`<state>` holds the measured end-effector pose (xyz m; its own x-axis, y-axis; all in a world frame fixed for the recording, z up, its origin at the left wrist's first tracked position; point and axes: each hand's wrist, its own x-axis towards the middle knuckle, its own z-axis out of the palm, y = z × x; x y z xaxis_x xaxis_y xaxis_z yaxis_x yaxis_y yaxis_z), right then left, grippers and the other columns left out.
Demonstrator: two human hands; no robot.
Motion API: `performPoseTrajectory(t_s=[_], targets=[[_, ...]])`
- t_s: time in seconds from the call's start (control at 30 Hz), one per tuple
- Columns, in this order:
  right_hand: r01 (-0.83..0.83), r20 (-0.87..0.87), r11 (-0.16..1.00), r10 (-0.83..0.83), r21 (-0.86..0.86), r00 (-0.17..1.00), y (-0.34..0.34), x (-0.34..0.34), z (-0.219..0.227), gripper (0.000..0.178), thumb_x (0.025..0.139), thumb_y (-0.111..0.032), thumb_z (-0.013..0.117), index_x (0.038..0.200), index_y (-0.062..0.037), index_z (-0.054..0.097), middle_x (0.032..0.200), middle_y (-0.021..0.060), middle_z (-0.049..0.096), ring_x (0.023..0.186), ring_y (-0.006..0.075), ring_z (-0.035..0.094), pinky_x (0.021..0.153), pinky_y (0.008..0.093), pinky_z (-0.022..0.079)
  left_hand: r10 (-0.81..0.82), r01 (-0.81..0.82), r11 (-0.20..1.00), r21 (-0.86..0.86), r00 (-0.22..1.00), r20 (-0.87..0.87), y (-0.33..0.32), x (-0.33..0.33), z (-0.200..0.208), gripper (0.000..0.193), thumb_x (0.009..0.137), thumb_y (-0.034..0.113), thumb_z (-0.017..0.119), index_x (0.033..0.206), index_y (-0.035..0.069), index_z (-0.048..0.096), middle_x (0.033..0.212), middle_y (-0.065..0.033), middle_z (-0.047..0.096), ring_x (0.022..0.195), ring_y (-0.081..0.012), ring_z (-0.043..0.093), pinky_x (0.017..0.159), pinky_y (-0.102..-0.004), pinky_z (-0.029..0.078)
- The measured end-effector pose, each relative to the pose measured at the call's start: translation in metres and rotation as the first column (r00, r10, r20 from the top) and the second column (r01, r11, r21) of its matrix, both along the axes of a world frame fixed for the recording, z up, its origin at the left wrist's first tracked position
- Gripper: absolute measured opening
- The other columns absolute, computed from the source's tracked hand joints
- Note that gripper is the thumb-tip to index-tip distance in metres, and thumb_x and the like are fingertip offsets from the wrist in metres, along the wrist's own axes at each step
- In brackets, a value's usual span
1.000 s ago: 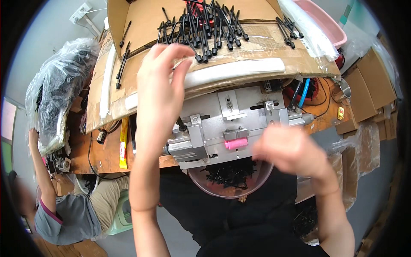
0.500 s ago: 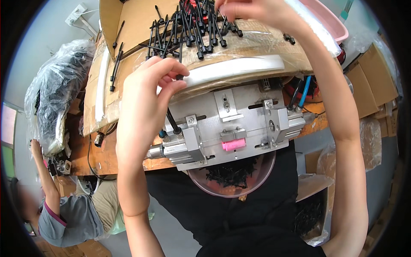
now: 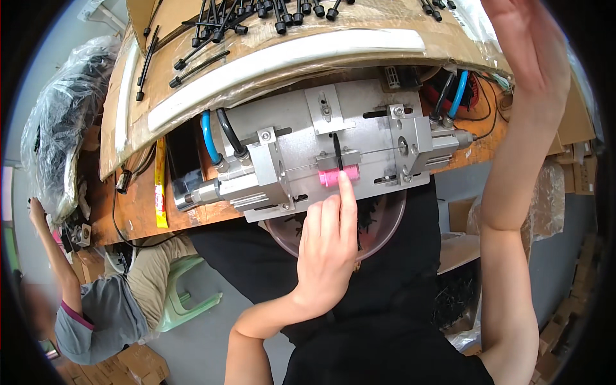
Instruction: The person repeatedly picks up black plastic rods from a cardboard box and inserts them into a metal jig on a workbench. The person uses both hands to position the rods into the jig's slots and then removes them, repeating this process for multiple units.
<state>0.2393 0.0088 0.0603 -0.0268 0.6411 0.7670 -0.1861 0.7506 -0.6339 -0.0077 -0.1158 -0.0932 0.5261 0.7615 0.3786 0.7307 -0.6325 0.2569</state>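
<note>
Over the metal fixture (image 3: 366, 138), my left hand (image 3: 324, 253) stretches its index finger to the lower end of a thin black rod (image 3: 338, 149). The other fingers are bent, and the thumb is hidden. The rod stands across a small metal holder (image 3: 350, 157), its upper end near a slotted bracket (image 3: 326, 110) and its lower end over a pink block (image 3: 328, 178). My right hand (image 3: 529, 48) is raised at the upper right, away from the fixture; its fingertips run out of view, so any held thing cannot be seen.
Several black rods with knobbed ends (image 3: 280, 27) lie on the cardboard (image 3: 256, 90) behind the fixture. Below it sits a bowl (image 3: 393, 224) of black pieces. Blue hoses (image 3: 209, 138) join the fixture's cylinders. At left are a plastic-wrapped bundle (image 3: 67, 122) and another person (image 3: 102, 314).
My left hand has come from the cardboard edge down to the fixture, where a black rod now lies. The right hand has left the rod pile, moving right. The view has shifted.
</note>
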Motion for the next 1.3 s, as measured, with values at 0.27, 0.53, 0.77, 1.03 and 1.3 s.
performPoseTrajectory(t_s=[0.27, 0.53, 0.77, 1.03, 1.3], targets=[[0.448, 0.151, 0.888, -0.431, -0.103, 0.889, -0.087, -0.011, -0.03, 0.028, 0.087, -0.003, 0.063, 0.114, -0.0003, 0.057, 0.093, 0.0148, 0.067, 0.081, 0.0208, 0.063, 0.07, 0.0304, 0.051, 0.006, -0.008, 0.999, -0.039, 0.998, -0.069, 0.002, 0.01, 0.001, 0.073, 0.07, -0.006, 0.059, 0.139, -0.012, 0.036, 0.1, -0.0125, 0.052, 0.088, -0.024, 0.051, 0.079, -0.0317, 0.048], [0.505, 0.652, 0.863, -0.381, -0.002, 0.655, -0.153, -0.089, -0.14, 0.057, 0.068, 0.015, 0.07, 0.123, 0.0084, 0.054, 0.091, 0.0157, 0.066, 0.073, 0.0239, 0.062, 0.063, 0.032, 0.052, 0.015, -0.003, 0.989, -0.145, 0.996, 0.082, -0.006, -0.005, 0.015, 0.073, 0.071, -0.006, 0.06, 0.14, -0.01, 0.035, 0.109, -0.0171, 0.05, 0.096, -0.0292, 0.052, 0.083, -0.0351, 0.048], [0.499, 0.722, 0.867, -0.342, -0.006, 0.602, -0.142, -0.105, -0.171, 0.062, 0.071, 0.009, 0.071, 0.13, 0.0089, 0.051, 0.072, 0.01, 0.052, 0.063, 0.0219, 0.052, 0.059, 0.0355, 0.046, 0.083, -0.056, 0.985, -0.161, 0.982, 0.169, -0.014, -0.02, 0.024, 0.068, 0.075, -0.008, 0.067, 0.139, -0.008, 0.041, 0.109, -0.0148, 0.053, 0.094, -0.0284, 0.051, 0.077, -0.0359, 0.047], [0.52, 0.672, 0.852, -0.418, 0.056, 0.612, -0.144, -0.106, -0.162, 0.061, 0.069, 0.009, 0.072, 0.128, 0.0092, 0.053, 0.076, 0.0106, 0.059, 0.064, 0.0219, 0.056, 0.06, 0.0343, 0.048, 0.091, -0.06, 0.985, -0.159, 0.976, 0.199, -0.01, -0.024, 0.027, 0.071, 0.071, -0.011, 0.069, 0.137, -0.008, 0.044, 0.107, -0.0142, 0.055, 0.092, -0.0279, 0.052, 0.077, -0.0358, 0.046], [0.502, 0.712, 0.865, -0.35, -0.004, 0.609, -0.14, -0.109, -0.174, 0.064, 0.07, 0.008, 0.073, 0.13, 0.0066, 0.052, 0.072, 0.0085, 0.056, 0.062, 0.02, 0.054, 0.058, 0.0337, 0.047, 0.074, -0.036, 0.983, -0.181, 0.975, 0.21, -0.014, -0.025, 0.027, 0.069, 0.071, -0.011, 0.068, 0.136, -0.008, 0.045, 0.106, -0.014, 0.055, 0.092, -0.0271, 0.053, 0.075, -0.0357, 0.047]])
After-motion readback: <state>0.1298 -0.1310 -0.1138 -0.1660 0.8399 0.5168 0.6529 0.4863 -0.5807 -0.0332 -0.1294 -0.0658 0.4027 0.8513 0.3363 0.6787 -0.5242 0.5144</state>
